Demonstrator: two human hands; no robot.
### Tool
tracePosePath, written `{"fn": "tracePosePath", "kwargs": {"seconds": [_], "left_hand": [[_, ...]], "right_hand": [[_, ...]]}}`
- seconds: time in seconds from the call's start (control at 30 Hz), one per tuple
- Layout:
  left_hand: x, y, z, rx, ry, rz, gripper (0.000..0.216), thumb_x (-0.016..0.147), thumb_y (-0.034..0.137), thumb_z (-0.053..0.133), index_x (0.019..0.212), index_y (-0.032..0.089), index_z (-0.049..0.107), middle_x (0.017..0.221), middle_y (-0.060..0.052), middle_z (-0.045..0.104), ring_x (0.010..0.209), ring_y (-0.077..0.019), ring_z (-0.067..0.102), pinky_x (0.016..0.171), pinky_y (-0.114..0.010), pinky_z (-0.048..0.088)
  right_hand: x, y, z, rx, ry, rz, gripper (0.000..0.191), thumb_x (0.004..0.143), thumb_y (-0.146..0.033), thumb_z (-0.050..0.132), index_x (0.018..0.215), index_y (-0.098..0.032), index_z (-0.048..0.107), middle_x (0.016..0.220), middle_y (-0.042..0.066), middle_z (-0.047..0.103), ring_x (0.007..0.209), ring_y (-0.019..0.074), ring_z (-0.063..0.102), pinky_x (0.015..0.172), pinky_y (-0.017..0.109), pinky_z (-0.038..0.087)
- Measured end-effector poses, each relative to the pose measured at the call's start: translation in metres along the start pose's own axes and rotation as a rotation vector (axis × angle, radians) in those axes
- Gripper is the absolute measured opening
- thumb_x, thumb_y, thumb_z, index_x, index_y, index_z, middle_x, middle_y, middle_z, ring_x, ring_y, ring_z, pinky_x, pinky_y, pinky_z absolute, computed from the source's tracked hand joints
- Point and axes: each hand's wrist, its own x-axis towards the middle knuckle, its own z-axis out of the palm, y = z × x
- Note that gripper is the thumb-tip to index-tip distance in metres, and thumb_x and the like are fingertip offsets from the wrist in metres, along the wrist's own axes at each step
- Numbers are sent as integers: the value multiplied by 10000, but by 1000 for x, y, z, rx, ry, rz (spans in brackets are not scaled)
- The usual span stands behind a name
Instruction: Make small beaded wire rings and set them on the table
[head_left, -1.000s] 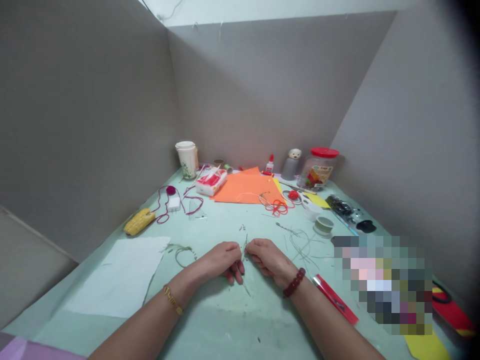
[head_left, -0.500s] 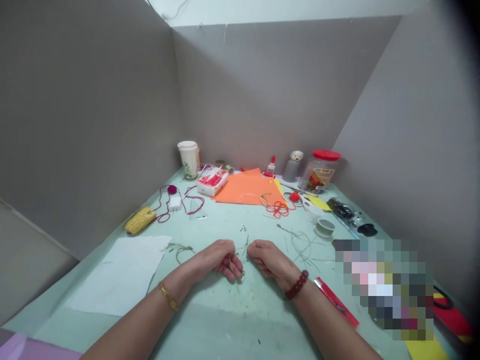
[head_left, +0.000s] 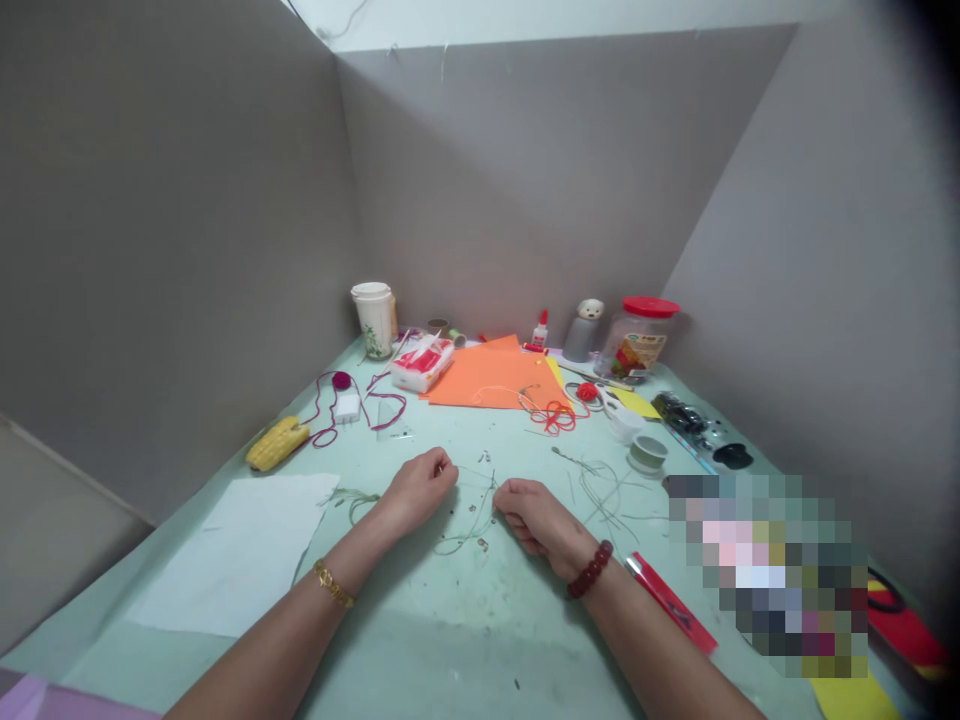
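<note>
My left hand (head_left: 421,486) is closed, its thumb and fingers pinched on a thin green cord that runs off to the right. My right hand (head_left: 531,512) is closed too, pinching the same work near a short upright end. Between the hands the green cord (head_left: 471,536) hangs in a loose loop over the table. Several tiny beads or metal bits (head_left: 482,544) lie under it, too small to name. Left of my left hand is a bundle of green cords (head_left: 355,498); loose green cord (head_left: 600,497) lies right of my right hand.
A white sheet (head_left: 217,560) lies at left, near a corn-shaped object (head_left: 277,444). Behind are a tissue pack (head_left: 422,364), orange paper (head_left: 495,378) and red cord (head_left: 556,416). A cord spool (head_left: 647,455) and red packet (head_left: 671,603) are at right. Grey partitions enclose the table.
My left hand has moved up and left, from an open-fingered pose below the cord to a closed pinch. The cord loop now shows between the hands. My right hand stays nearly still.
</note>
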Motion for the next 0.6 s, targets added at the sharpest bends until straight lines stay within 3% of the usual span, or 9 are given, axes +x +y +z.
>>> {"fn": "tracePosePath", "kwargs": {"seconds": [0.3, 0.47, 0.53, 0.6], "left_hand": [[7, 10, -2, 187, 59, 85, 184, 853, 286, 384, 763, 218, 530, 652, 11, 560, 625, -156, 499, 574, -268, 324], [-3, 20, -1, 571, 304, 226, 177, 826, 191, 452, 932, 184, 594, 1041, -112, 587, 1012, -263, 499, 802, -349, 353], [-10, 22, 3, 600, 236, 231, 183, 840, 185, 430, 911, 188, 598, 979, -101, 603, 946, -245, 529, 771, -334, 362], [-16, 24, 11, 531, 48, 211, 182, 852, 204, 412, 839, 196, 593, 853, -72, 620, 809, -208, 563, 687, -298, 372]], "right_hand": [[-1, -2, 0, -5, 8, 3, 126, 634, -184, 472, 601, -201, 351, 498, -91, 259, 409, 44, 161, 382, 213, 83], [-4, -4, 2, -10, 7, -5, 138, 640, -177, 466, 595, -201, 338, 496, -93, 246, 412, 44, 151, 387, 211, 80], [-4, -5, 2, -15, 10, -3, 132, 638, -173, 462, 598, -201, 340, 494, -93, 247, 409, 44, 150, 386, 212, 77], [-3, -4, 2, -12, 7, -14, 132, 640, -175, 463, 601, -201, 340, 494, -93, 246, 408, 44, 153, 384, 211, 77]]}}
